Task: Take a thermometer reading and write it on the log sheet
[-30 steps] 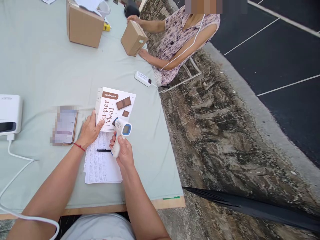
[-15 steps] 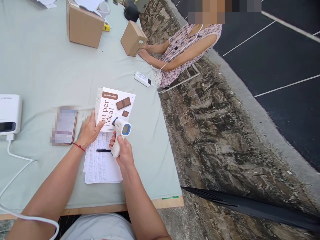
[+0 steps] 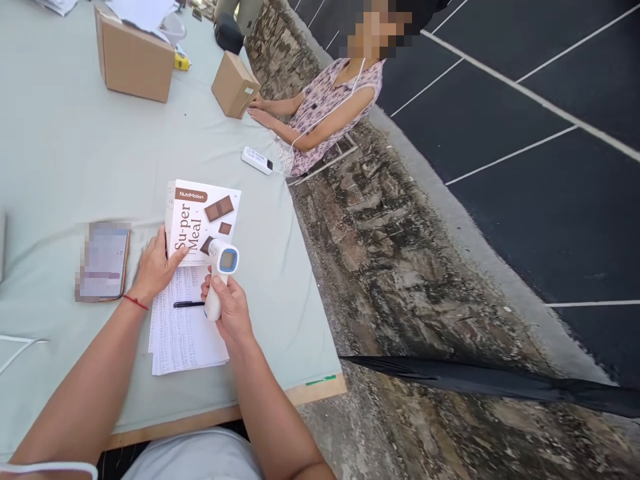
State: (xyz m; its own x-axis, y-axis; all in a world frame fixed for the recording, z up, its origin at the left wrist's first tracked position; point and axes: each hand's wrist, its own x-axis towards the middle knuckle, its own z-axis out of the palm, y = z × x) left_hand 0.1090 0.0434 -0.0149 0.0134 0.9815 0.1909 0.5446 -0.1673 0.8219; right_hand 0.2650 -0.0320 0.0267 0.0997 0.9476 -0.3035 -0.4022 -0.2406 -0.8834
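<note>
Holding a white thermometer gun (image 3: 219,277), the right hand (image 3: 231,308) has its grip wrapped tight round the handle, nose aimed at 12 o'clock toward the white meal box (image 3: 201,220) on the tabletop (image 3: 65,153). Left hand (image 3: 154,268), fingers spread flat, pins the box's 7 o'clock corner, above a printed sheet (image 3: 185,330) with a pen (image 3: 188,304).

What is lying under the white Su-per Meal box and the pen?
A stack of printed sheets lies under the pen, on the table cloth. The Su-per Meal box overlaps its top edge. The left hand hides that corner.
</note>
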